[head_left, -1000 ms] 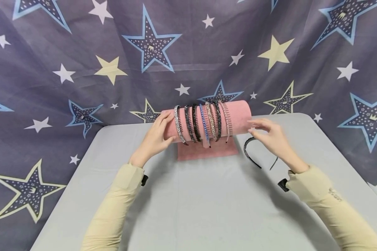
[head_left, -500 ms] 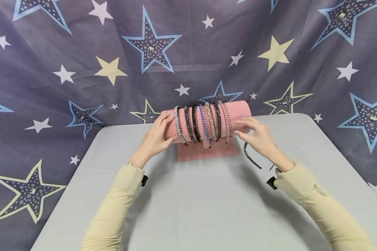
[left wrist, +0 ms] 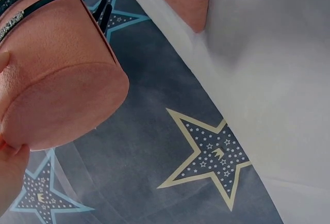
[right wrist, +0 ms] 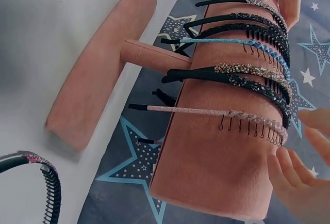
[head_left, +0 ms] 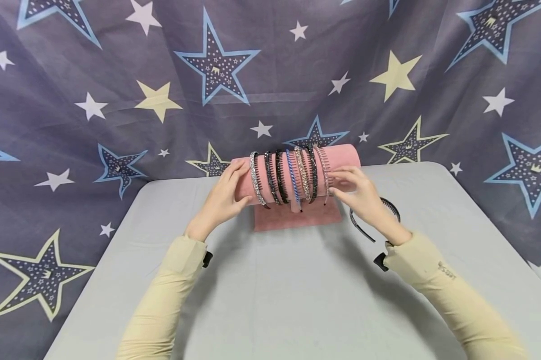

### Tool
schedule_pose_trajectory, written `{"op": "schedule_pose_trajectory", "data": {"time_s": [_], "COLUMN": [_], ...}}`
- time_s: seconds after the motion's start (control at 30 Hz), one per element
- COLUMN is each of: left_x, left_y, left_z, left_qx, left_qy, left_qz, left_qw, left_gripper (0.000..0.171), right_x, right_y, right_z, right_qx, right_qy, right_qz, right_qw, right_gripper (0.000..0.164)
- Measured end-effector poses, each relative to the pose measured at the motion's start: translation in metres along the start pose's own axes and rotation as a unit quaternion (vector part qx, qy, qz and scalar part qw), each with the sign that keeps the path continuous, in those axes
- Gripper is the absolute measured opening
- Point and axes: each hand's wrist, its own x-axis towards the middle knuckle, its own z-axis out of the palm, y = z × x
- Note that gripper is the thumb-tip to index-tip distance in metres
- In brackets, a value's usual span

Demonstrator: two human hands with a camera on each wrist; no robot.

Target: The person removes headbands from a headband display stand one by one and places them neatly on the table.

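A pink velvet roll stand [head_left: 347,156] holds several headbands in a row, among them a silver one [head_left: 254,175], a blue one [head_left: 293,175] and a pink toothed one [right wrist: 206,112] at the right of the row. My left hand [head_left: 222,197] holds the roll's left end, fingers on top and thumb at the front. Beside the pink headband, my right hand [head_left: 362,200] has its fingers spread loosely. In the right wrist view its fingertips [right wrist: 282,157] touch or nearly touch that headband's edge.
A black sparkly headband [head_left: 360,230] lies on the grey-white table [head_left: 275,300], right of the stand and partly behind my right wrist. The stand's flat pink base [head_left: 270,220] sits near the table's back edge. A star-patterned curtain [head_left: 270,65] hangs behind.
My right hand has moved left along the roll, from its right end to the pink headband. The left hand, the stand and its headbands look unchanged.
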Motion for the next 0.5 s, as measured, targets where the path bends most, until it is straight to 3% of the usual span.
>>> {"op": "schedule_pose_trajectory", "data": {"time_s": [0.13,0.5], "left_x": [0.0,0.0], "left_y": [0.0,0.0], "left_z": [0.0,0.0], "left_qx": [-0.002,-0.004], "left_qy": [0.0,0.004], "left_qz": [-0.001,0.005], "left_qw": [1.0,1.0], "left_gripper": [0.069,0.069], "right_x": [0.0,0.003], "right_y": [0.013,0.02], "right_z": [0.005,0.012], "right_qx": [-0.009,0.0], "right_qy": [-0.001,-0.001], "right_qz": [0.008,0.033], "right_qw": [1.0,0.999], "right_gripper": [0.03,0.032]}}
